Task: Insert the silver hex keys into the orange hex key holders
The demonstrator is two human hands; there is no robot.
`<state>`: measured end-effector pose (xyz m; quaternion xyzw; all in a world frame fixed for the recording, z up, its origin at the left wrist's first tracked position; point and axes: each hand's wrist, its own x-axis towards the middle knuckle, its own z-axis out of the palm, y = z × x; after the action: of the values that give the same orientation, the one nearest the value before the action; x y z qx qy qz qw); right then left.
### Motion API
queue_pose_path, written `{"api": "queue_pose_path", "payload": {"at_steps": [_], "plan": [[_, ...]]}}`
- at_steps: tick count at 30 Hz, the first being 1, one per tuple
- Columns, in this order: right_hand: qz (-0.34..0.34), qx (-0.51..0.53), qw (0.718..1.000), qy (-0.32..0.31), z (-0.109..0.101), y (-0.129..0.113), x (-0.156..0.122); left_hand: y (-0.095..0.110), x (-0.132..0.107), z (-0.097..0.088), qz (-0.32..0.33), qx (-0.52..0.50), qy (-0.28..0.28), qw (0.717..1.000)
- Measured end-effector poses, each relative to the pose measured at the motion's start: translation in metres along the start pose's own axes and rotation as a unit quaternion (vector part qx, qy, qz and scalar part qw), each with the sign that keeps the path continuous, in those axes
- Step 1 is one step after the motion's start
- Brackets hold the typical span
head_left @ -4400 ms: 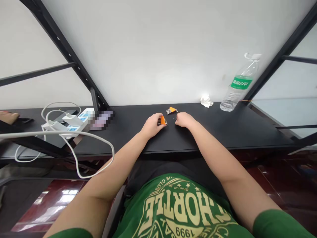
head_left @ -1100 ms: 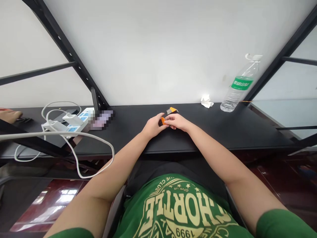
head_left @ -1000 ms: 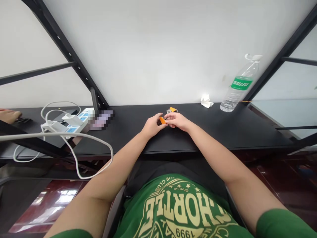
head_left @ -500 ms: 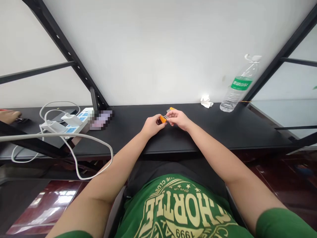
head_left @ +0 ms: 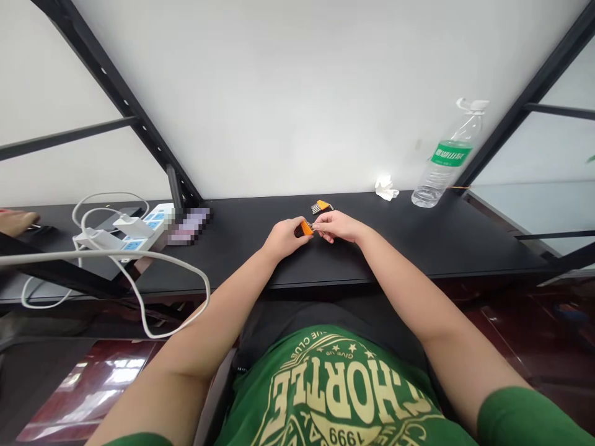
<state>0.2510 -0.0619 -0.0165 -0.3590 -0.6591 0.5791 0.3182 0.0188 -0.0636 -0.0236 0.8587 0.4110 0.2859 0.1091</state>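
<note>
My left hand (head_left: 284,238) is closed around an orange plastic hex key holder (head_left: 306,228), gripping it between thumb and fingers just above the black tabletop. Thin metal hex keys (head_left: 313,227) stick out of its right side. My right hand (head_left: 338,225) pinches at these keys with thumb and fingertips; which one it grips is too small to make out. Just behind my right hand, a second orange holder with several metal hex keys (head_left: 321,206) lies on the table, touched by neither hand.
A clear bottle with a green label (head_left: 441,155) stands at the back right, beside a crumpled tissue (head_left: 385,188). On the left are a power strip (head_left: 155,223), white cables (head_left: 186,263), a pixelated flat object (head_left: 190,226) and another person's hand (head_left: 16,222). Black shelf posts (head_left: 162,152) flank the table (head_left: 418,241).
My right hand has shifted slightly right and down, so the second hex key set behind it shows more fully. My left hand still holds its orange holder.
</note>
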Motion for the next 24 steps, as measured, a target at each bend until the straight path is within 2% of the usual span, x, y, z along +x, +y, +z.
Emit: {"api": "queue_pose_path", "payload": {"at_steps": [6, 10, 18, 24], "plan": [[0.007, -0.022, 0.999, -0.028, -0.004, -0.003, -0.005, 0.001, 0.000, -0.001, -0.009, -0.025, -0.012, 1.000], [0.007, -0.028, 0.999, -0.026, -0.003, -0.003, -0.005, 0.001, 0.000, 0.000, -0.014, -0.045, -0.010, 0.999], [-0.021, -0.013, 0.998, 0.053, -0.005, -0.001, -0.001, 0.001, 0.000, -0.001, -0.053, -0.029, 0.008, 0.998], [-0.004, -0.047, 0.985, 0.168, -0.030, 0.010, 0.001, -0.010, 0.001, -0.005, -0.088, 0.069, 0.032, 0.993]]}}
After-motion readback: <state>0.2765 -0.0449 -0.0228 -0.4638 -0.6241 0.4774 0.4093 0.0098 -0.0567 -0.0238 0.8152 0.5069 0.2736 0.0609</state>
